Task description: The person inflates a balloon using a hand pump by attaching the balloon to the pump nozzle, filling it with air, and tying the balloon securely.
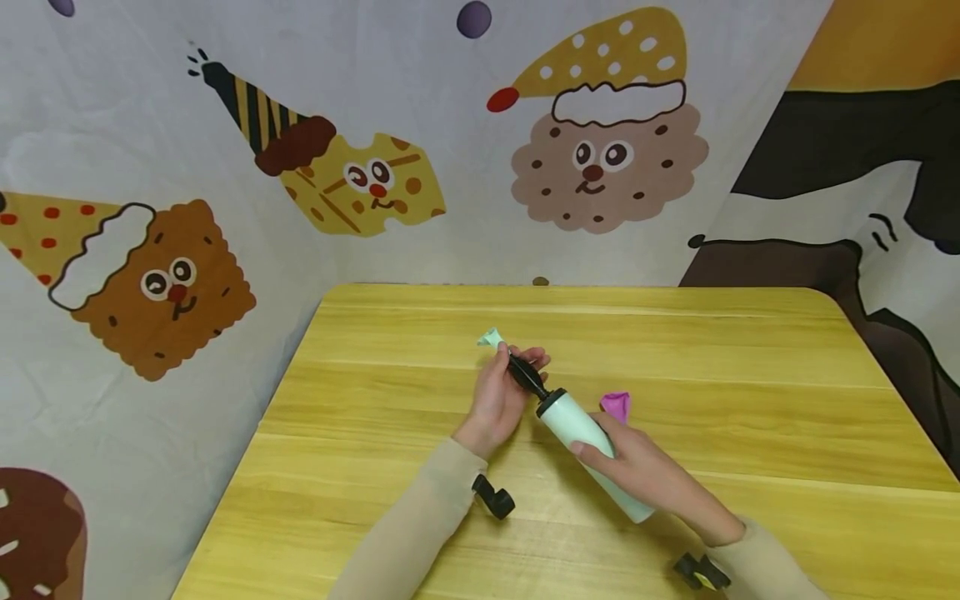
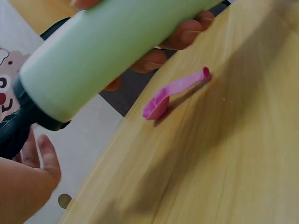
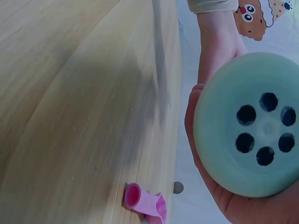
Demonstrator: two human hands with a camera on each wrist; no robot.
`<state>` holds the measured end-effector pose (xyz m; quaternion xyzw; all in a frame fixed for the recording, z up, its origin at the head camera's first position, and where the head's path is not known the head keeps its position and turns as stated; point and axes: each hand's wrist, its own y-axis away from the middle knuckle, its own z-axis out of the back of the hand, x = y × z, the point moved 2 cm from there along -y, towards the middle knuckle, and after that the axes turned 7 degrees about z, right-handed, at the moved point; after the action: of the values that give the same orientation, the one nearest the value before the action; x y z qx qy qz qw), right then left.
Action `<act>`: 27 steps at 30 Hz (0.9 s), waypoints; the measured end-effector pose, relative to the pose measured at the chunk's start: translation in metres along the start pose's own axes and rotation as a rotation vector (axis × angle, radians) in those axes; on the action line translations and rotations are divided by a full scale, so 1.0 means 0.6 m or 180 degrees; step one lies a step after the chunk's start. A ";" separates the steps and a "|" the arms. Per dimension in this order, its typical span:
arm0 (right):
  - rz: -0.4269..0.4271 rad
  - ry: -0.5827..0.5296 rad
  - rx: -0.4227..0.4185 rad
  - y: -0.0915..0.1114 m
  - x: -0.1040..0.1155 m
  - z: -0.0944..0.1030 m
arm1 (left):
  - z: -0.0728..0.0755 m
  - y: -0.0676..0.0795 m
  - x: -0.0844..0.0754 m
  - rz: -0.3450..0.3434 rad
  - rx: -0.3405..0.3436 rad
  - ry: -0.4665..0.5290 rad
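Observation:
A mint-green hand balloon pump (image 1: 573, 425) with a black nozzle end slants over the table. My right hand (image 1: 637, 467) grips its cylinder, thumb on the near side; the right wrist view shows the round pump base (image 3: 266, 126) with several holes. At the nozzle end, my left hand (image 1: 498, 400) lies around the black tip, its thumb against a small limp mint-green balloon (image 1: 491, 337) that sticks out past it. The exact finger contact there is partly hidden. A deflated pink balloon (image 2: 175, 88) lies on the table beyond the right hand.
The wooden table (image 1: 375, 350) spreads under both hands, its far edge against a cloth backdrop (image 1: 420, 50) with cartoon snacks. Each wrist carries a black mount, such as the left wrist mount (image 1: 493, 497).

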<state>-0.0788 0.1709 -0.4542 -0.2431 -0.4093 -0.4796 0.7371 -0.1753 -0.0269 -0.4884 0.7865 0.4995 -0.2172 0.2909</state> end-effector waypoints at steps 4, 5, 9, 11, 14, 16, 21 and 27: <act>0.0046 -0.0033 0.0002 -0.006 0.003 -0.004 | -0.004 -0.001 0.004 -0.0186 0.0013 -0.0165; 0.0053 -0.0049 0.0002 -0.007 0.004 -0.006 | -0.005 -0.001 0.005 -0.0230 -0.0008 -0.0201; 0.0064 -0.0097 -0.0002 -0.012 0.006 -0.011 | -0.006 -0.001 0.009 -0.0316 -0.0117 -0.0227; 0.0053 -0.0120 -0.0002 -0.013 0.006 -0.013 | -0.005 0.000 0.009 -0.0288 -0.0152 -0.0116; 0.0050 -0.0108 -0.0007 -0.015 0.005 -0.015 | -0.005 0.002 0.006 -0.0189 -0.0091 0.0203; 0.0058 -0.0106 -0.0008 -0.017 0.005 -0.016 | -0.005 0.004 0.003 -0.0135 -0.0022 0.0466; 0.0052 -0.0103 -0.0022 -0.021 0.008 -0.016 | -0.006 0.005 -0.002 -0.0080 0.0045 0.0885; -0.0002 0.0012 -0.0070 -0.026 0.016 -0.017 | -0.005 -0.002 0.006 -0.0377 -0.0350 0.0280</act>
<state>-0.0869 0.1518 -0.4524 -0.2501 -0.4027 -0.4847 0.7351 -0.1748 -0.0221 -0.4885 0.7473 0.5686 -0.1715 0.2981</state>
